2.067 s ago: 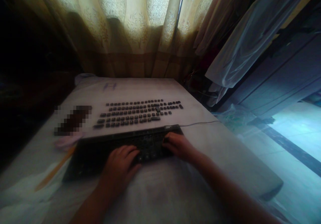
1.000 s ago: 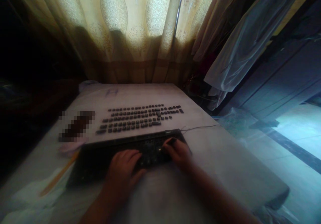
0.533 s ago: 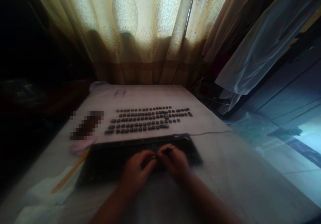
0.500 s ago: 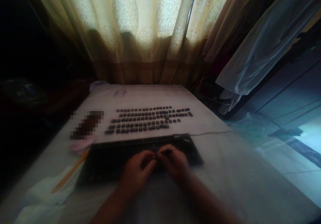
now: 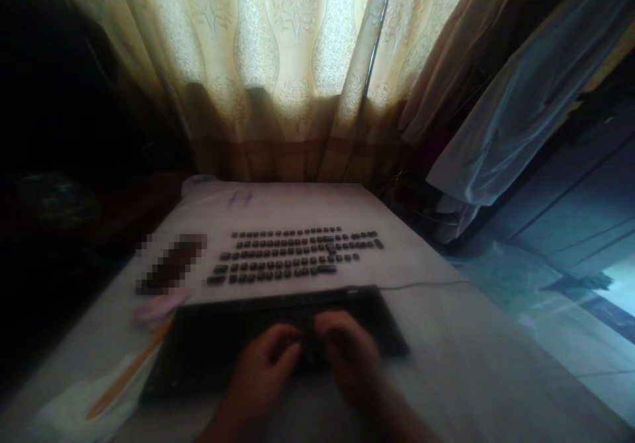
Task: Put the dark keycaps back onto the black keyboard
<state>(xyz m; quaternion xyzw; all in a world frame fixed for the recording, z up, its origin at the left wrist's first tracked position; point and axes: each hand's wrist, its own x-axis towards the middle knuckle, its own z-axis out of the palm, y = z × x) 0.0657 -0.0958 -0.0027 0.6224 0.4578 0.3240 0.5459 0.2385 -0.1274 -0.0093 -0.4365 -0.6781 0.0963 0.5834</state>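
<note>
A black keyboard (image 5: 208, 337) with its keys off lies in front of me on the pale tabletop, blurred and dark. Over its middle, my left hand (image 5: 265, 367) has thumb and forefinger pinched together; whatever is between them is too dark to make out. Just to the right, my right hand (image 5: 350, 357) hangs above the keyboard with its fingers curled in, and its fingertips are hidden. A small gap separates the two hands. Beyond the keyboard, loose black keycaps (image 5: 278, 255) are laid out in several rows.
An orange stick-like tool (image 5: 126, 371) rests on white cloth or tissue (image 5: 69, 400) at the left. Near it are a pink cloth (image 5: 159, 307) and a pixelated brown item (image 5: 173, 264). The keyboard's cable (image 5: 421, 285) runs right. Curtains (image 5: 292, 66) hang behind the table.
My hands have drawn slightly apart from where their fingertips met. A dark piece seen at my right fingers is no longer visible. The camera has tilted up slightly, so the table appears lower.
</note>
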